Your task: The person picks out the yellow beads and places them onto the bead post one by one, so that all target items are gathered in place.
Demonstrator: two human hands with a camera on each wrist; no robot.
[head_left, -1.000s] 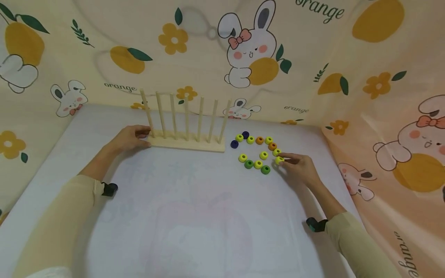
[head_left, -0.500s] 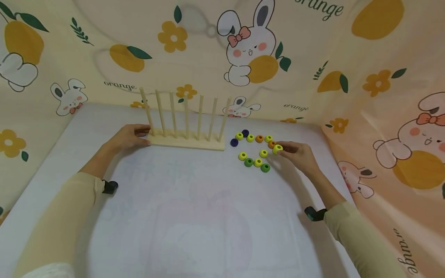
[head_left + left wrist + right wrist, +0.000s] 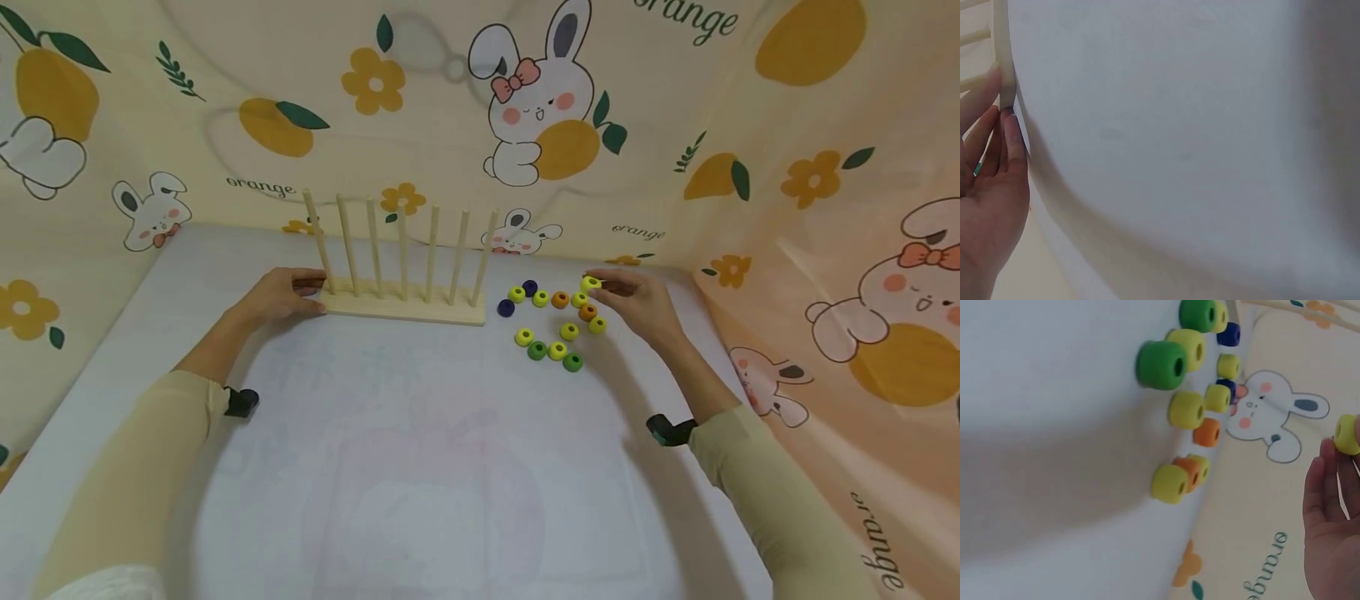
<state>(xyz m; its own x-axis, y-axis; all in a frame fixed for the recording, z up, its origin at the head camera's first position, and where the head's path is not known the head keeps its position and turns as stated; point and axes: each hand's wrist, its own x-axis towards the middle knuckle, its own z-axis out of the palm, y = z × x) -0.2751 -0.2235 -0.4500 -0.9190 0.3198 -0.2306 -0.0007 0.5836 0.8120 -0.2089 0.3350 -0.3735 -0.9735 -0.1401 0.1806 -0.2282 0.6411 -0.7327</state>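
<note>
A pale wooden peg rack (image 3: 405,310) with several upright, bare rods stands at the back of the table. My left hand (image 3: 273,298) grips the left end of its base, thumb in front and fingers behind; the left wrist view shows the thumb and fingertips at the end of the base (image 3: 1005,56). Between the thumb and fingers of my right hand (image 3: 641,304) a yellow bead (image 3: 591,284) is pinched, raised above the table. The loose beads lie to the left of and below that hand, among them an orange bead (image 3: 588,312) and a green bead (image 3: 573,362).
Several yellow, green, orange and dark blue beads lie in a loose cluster right of the rack; one dark blue bead (image 3: 506,308) is close to its right end. A printed cloth (image 3: 435,100) hangs behind and beside the white table (image 3: 420,467).
My right hand has picked the yellow bead up from the right edge of the cluster and moved it upward and toward the back. The left hand and rack have stayed in place.
</note>
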